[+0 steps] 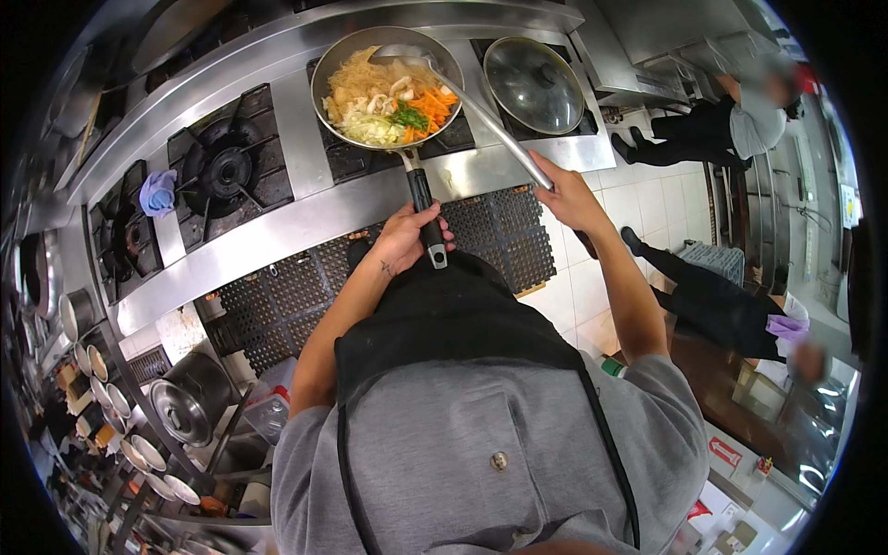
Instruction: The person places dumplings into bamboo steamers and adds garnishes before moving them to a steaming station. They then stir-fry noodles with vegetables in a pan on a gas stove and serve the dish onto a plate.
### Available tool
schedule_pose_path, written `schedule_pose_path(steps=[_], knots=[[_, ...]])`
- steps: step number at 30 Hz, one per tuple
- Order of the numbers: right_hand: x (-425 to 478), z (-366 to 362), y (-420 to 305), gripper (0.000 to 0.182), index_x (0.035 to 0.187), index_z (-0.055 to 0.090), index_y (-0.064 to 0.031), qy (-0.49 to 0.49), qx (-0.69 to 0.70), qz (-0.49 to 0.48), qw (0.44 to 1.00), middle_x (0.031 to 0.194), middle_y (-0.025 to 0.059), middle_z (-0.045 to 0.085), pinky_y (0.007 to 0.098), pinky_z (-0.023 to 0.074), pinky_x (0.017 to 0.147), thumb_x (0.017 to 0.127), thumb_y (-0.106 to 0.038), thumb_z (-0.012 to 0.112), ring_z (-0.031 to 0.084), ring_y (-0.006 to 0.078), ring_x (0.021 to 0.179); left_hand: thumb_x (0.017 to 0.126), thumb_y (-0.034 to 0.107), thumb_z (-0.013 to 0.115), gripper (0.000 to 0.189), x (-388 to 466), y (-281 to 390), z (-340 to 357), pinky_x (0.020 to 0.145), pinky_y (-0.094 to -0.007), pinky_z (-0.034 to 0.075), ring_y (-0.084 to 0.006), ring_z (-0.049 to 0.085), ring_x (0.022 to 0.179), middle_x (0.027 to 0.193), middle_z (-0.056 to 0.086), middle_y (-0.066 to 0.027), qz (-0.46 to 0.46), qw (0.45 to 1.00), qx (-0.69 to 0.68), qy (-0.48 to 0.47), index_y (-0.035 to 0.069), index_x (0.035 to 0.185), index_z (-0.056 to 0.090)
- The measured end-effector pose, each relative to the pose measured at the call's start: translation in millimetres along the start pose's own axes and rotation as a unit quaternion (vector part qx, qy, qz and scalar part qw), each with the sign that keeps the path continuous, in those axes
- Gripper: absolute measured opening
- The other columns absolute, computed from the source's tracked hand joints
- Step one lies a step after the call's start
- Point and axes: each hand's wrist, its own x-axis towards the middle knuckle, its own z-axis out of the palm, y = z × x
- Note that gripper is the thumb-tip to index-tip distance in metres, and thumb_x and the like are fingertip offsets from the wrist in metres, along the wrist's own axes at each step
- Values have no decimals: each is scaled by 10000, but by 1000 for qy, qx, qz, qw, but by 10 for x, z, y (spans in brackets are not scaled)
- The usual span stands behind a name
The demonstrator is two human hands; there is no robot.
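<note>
My left hand (411, 239) is wrapped around the black handle (420, 194) of a frying pan (320, 114) that sits over a stove burner. In my right hand (567, 194) is the long metal shaft of a ladle (494, 125). The ladle's bowl (402, 52) rests at the far side of the pan, touching the thin noodles (357, 75). Nearer to me in the pan lie carrot strips (431, 111), chopped green herbs (411, 115), pale shredded cabbage (357, 126) and whitish pieces (381, 103) that I cannot identify for certain.
Right of the pan, a glass lid (534, 87) covers another burner. A bluish cloth (159, 193) lies by the left burners (229, 170). Two people (749, 125) are off to the right. A lidded stockpot (184, 402) stands at lower left. Black rubber matting (485, 236) covers the floor below the stove.
</note>
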Motion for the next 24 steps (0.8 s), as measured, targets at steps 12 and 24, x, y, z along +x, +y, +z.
schedule_pose_path(steps=[12, 24], knots=[[-373, -11, -125, 744, 1505, 339, -168, -94, 47, 47, 993, 677, 108, 507, 271, 426, 585, 830, -12, 612, 481, 127, 561, 977, 181, 573, 224, 3, -11, 37, 725, -454, 578, -228, 621, 770, 860, 566, -81, 0, 1000, 1, 13, 76, 1141, 464], [-435, -209, -138, 694, 1477, 349, -112, -138, -26, 9, 990, 753, 213, 603, 395, 485, 657, 823, -28, 565, 620, 326, 652, 979, 186, 569, 203, -8, -2, 79, 694, -439, 569, -217, 604, 748, 851, 548, -71, 0, 1000, 11, 21, 91, 1119, 457]])
